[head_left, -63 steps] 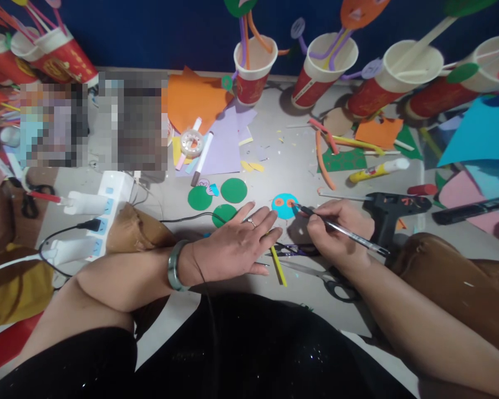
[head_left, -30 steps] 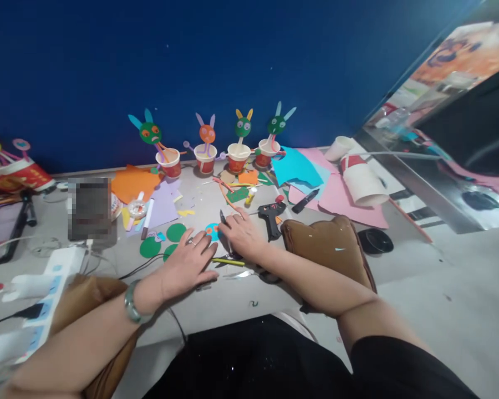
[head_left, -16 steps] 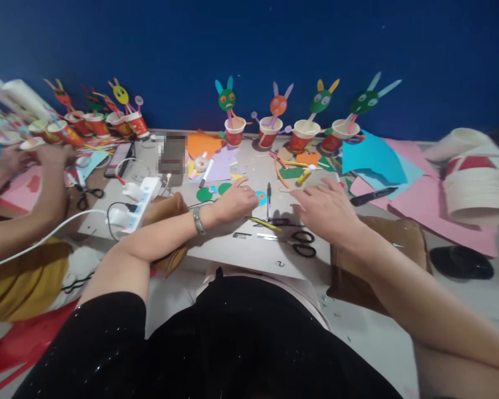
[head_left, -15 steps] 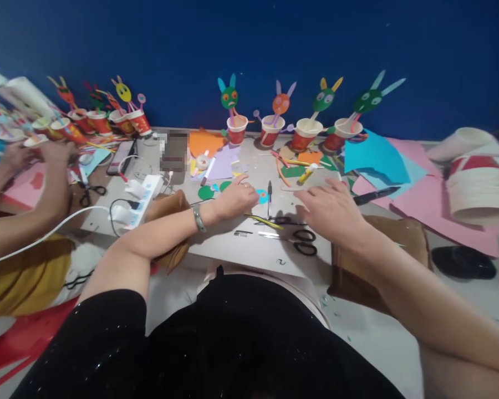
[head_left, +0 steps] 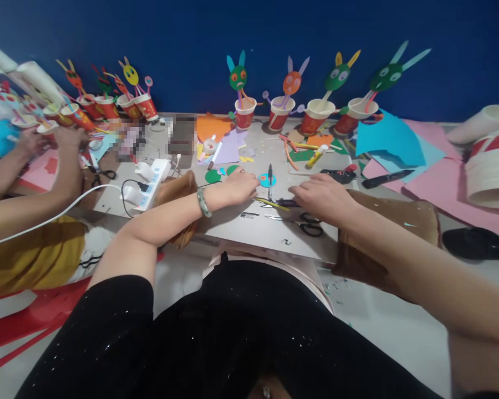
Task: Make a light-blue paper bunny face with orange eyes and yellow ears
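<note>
My left hand [head_left: 243,187], with a bracelet on its wrist, rests low over the table, fingers curled in; whatever they hold is hidden. Green paper circles [head_left: 212,176] lie just left of it, and a blue paper circle [head_left: 264,182] with an orange middle to its right. A dark pen [head_left: 270,173] lies across that circle. To the right, my right hand [head_left: 322,195] bends its fingers together above the table; I cannot make out anything in them. Between and below the hands are a yellow-green strip [head_left: 274,204] and black-handled scissors [head_left: 311,225].
Red paper cups [head_left: 245,117] with paper bunny figures line the wall. A power strip [head_left: 157,180] with cables stands left. A co-worker's hands [head_left: 69,138] work at far left. Blue paper [head_left: 385,136], pink sheets, a black mouse [head_left: 476,243] and stacked cups [head_left: 493,172] lie right.
My right hand has moved left and drawn its spread fingers together, uncovering a red and black tool behind it. My left hand stays almost in place. The whole view has shifted slightly.
</note>
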Action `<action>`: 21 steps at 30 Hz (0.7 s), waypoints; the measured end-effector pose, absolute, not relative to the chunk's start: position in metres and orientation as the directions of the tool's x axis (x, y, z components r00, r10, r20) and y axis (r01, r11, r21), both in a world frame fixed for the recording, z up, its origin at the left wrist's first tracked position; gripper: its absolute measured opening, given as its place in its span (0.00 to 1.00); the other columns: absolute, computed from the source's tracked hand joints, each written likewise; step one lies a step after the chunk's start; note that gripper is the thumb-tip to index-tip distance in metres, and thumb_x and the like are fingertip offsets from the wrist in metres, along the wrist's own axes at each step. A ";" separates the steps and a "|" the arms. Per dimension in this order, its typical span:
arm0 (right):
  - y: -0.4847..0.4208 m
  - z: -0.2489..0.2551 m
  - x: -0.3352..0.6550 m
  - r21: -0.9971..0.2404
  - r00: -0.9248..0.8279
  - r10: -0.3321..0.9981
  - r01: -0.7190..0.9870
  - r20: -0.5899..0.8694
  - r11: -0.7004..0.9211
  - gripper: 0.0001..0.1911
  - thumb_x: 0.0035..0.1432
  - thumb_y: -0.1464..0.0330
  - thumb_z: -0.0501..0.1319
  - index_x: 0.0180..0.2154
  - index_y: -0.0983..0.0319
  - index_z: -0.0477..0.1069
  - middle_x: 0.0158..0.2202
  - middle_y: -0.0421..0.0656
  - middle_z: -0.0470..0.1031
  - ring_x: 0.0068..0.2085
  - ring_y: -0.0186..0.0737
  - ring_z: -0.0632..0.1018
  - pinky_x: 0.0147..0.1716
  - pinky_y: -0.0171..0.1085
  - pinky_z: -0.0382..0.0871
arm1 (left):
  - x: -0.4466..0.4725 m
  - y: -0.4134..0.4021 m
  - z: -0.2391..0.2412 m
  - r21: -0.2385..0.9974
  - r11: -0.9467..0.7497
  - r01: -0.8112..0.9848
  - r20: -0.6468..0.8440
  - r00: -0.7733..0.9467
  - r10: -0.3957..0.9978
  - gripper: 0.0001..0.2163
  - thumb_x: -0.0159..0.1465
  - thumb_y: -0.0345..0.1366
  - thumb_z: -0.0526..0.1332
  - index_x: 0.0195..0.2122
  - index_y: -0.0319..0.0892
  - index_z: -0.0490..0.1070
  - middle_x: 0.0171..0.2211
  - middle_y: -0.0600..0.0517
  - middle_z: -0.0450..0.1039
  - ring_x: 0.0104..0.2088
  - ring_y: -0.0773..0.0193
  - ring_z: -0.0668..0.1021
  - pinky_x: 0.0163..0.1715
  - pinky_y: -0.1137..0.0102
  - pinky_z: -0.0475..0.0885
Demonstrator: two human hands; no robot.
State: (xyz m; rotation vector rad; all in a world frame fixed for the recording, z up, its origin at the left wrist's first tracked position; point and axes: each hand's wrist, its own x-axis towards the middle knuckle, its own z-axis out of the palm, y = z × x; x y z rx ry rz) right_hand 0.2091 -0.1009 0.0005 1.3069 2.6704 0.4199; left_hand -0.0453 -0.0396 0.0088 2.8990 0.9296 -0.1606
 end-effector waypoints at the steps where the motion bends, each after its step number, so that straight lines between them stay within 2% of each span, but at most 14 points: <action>1: -0.092 0.001 0.202 0.327 -0.631 0.775 0.729 -0.017 0.601 0.14 0.69 0.73 0.55 0.42 0.65 0.80 0.30 0.47 0.81 0.34 0.43 0.78 0.42 0.41 0.58 | -0.040 -0.044 0.011 0.050 -0.818 0.573 -0.147 0.815 0.561 0.14 0.72 0.33 0.54 0.44 0.33 0.78 0.45 0.37 0.81 0.43 0.55 0.80 0.50 0.59 0.64; 5: -0.059 -0.003 0.179 0.403 -0.708 0.704 0.629 -0.056 0.665 0.17 0.69 0.78 0.52 0.47 0.65 0.78 0.31 0.47 0.80 0.31 0.41 0.76 0.36 0.41 0.53 | -0.026 -0.051 0.018 0.007 -0.835 0.550 -0.241 0.811 0.532 0.13 0.69 0.27 0.54 0.39 0.34 0.79 0.38 0.38 0.82 0.39 0.53 0.81 0.41 0.60 0.65; 8: -0.043 -0.010 0.172 0.409 -0.757 0.644 0.557 -0.106 0.723 0.13 0.68 0.78 0.55 0.42 0.65 0.79 0.31 0.47 0.81 0.29 0.39 0.74 0.35 0.41 0.51 | -0.020 -0.047 0.013 -0.019 -0.835 0.550 -0.272 0.801 0.534 0.14 0.65 0.20 0.54 0.37 0.34 0.80 0.36 0.39 0.82 0.38 0.52 0.82 0.38 0.60 0.64; 12: -0.034 -0.022 0.175 0.406 -0.798 0.589 0.499 -0.129 0.765 0.13 0.68 0.76 0.55 0.37 0.65 0.78 0.30 0.48 0.80 0.28 0.39 0.72 0.34 0.41 0.50 | -0.015 -0.036 -0.003 -0.018 -0.840 0.543 -0.247 0.812 0.530 0.15 0.65 0.20 0.52 0.36 0.35 0.80 0.35 0.39 0.82 0.37 0.52 0.82 0.38 0.59 0.64; 16: -0.029 -0.030 0.186 0.379 -0.856 0.514 0.460 -0.051 0.803 0.14 0.69 0.76 0.53 0.37 0.65 0.77 0.28 0.46 0.77 0.26 0.38 0.69 0.35 0.41 0.52 | -0.015 -0.034 -0.011 -0.016 -0.845 0.534 -0.221 0.822 0.524 0.14 0.66 0.21 0.52 0.38 0.34 0.78 0.36 0.39 0.82 0.37 0.52 0.81 0.38 0.60 0.64; 21: -0.034 -0.029 0.207 0.395 -0.890 0.433 0.452 0.140 0.800 0.17 0.66 0.81 0.51 0.33 0.63 0.75 0.26 0.42 0.74 0.27 0.38 0.66 0.41 0.42 0.61 | -0.020 -0.035 -0.009 -0.009 -0.859 0.511 -0.208 0.840 0.502 0.14 0.69 0.23 0.51 0.47 0.31 0.76 0.34 0.39 0.81 0.36 0.53 0.82 0.39 0.60 0.64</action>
